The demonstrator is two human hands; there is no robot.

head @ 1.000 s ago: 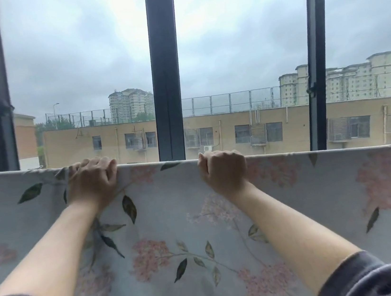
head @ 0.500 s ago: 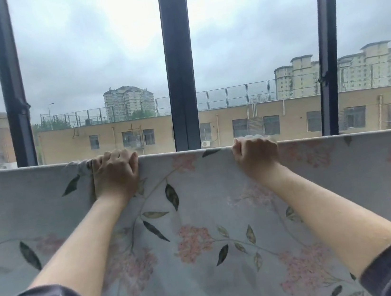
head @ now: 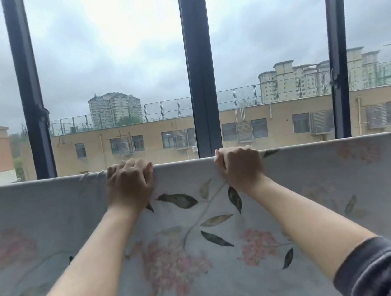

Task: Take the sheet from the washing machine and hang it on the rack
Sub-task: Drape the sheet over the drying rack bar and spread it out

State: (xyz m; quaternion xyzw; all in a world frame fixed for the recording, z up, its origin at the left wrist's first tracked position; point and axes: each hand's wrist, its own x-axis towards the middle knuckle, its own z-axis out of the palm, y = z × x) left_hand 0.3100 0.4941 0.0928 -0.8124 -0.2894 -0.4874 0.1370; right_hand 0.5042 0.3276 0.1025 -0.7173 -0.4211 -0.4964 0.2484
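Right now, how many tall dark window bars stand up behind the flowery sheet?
3 tall dark window bars: one left, one middle, one right. Others may be out of view.

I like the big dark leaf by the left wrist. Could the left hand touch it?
Probably yes. The left hand grips the sheet at its top edge, just up and left of that dark leaf, with only flat fabric between them. It must let go first.

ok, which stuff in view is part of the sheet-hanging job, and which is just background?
Job:
- floral sheet, hanging from a straight top fold; the rack under it is hidden
- left hand and right hand, both gripping that top edge

Background:
- window frame
- tan building outside
- dark sleeves
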